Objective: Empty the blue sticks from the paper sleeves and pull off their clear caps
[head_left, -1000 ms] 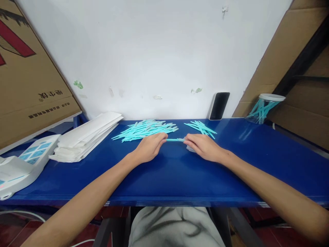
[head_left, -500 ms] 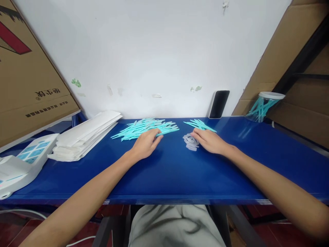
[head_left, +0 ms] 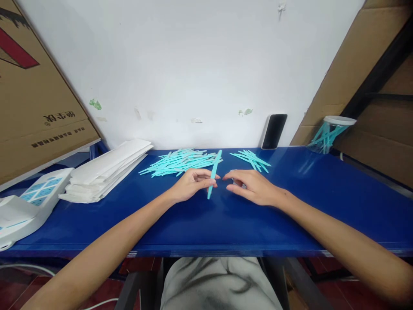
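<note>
From a heap of turquoise sticks (head_left: 179, 162) beyond the left hand (head_left: 193, 183), one stick (head_left: 215, 168) has just been raised, apparently a fresh piece, and is pinched there, the right hand (head_left: 253, 183) being held opposite, fingers parted.

Got one slim turquoise stick (head_left: 217, 162) pinched in the left hand (head_left: 191, 183), held above the tabletop (head_left: 206, 224) and leaning right toward its far end. Also seeing a big messy heap of matching sticks (head_left: 179, 162) behind that hand, plus a smaller crisscrossed bunch (head_left: 252, 159) beyond the right hand (head_left: 256, 185). Barely catching some pale bits (head_left: 244, 186) under it, mostly hidden.
</note>
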Action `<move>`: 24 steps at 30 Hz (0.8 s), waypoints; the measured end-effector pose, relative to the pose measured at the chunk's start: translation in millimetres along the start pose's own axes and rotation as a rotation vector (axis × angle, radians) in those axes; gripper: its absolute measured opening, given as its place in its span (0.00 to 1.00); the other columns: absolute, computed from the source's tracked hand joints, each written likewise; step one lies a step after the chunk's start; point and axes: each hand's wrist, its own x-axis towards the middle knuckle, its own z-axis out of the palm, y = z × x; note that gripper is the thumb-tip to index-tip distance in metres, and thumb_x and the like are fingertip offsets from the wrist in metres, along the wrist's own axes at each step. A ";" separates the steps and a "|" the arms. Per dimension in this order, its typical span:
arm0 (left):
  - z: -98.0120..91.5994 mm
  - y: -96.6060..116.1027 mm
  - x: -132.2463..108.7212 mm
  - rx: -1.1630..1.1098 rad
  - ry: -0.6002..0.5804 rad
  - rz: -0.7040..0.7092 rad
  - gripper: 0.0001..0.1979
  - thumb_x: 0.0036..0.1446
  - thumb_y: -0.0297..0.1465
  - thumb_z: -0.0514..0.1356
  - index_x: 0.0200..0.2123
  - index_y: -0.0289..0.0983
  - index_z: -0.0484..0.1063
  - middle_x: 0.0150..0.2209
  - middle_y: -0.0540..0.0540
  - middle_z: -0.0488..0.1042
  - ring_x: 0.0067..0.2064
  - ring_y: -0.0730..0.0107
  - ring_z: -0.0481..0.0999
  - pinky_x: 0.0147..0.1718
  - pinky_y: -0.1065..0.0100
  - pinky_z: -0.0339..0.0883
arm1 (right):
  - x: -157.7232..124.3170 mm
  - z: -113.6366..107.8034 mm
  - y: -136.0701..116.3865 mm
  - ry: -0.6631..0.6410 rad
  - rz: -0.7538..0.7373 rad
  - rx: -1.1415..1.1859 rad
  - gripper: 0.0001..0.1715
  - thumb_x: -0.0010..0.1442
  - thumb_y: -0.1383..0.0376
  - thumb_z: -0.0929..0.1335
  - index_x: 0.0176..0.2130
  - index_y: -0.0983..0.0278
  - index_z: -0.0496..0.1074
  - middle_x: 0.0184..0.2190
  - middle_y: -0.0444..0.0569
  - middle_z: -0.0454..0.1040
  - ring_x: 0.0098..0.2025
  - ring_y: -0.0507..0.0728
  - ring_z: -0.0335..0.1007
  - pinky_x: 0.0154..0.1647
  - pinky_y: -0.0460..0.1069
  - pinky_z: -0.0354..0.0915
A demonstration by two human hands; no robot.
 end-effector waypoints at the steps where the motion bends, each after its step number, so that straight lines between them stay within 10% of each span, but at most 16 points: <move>1: 2.3 -0.1 0.1 -0.039 -0.013 -0.013 0.21 0.51 0.43 0.71 0.42 0.33 0.81 0.35 0.43 0.80 0.35 0.66 0.78 0.36 0.66 0.71 | 0.8 2.4 -3.8 -0.022 -0.017 0.001 0.25 0.70 0.49 0.63 0.53 0.63 0.74 0.32 0.47 0.76 0.32 0.54 0.69 0.35 0.48 0.58; 19: 8.5 -4.0 5.5 -0.047 0.143 0.079 0.18 0.48 0.43 0.73 0.36 0.34 0.83 0.38 0.41 0.82 0.35 0.69 0.76 0.38 0.66 0.70 | 8.3 20.4 -17.2 -0.008 0.010 0.244 0.17 0.67 0.54 0.66 0.33 0.61 0.71 0.22 0.41 0.70 0.23 0.50 0.62 0.29 0.46 0.57; 24: -5.8 -12.4 9.4 0.241 0.147 0.091 0.25 0.58 0.48 0.64 0.50 0.36 0.79 0.39 0.42 0.78 0.35 0.67 0.72 0.37 0.64 0.68 | 9.1 18.1 -10.0 0.133 0.071 0.085 0.19 0.70 0.56 0.60 0.30 0.61 0.67 0.22 0.43 0.70 0.24 0.51 0.62 0.29 0.47 0.56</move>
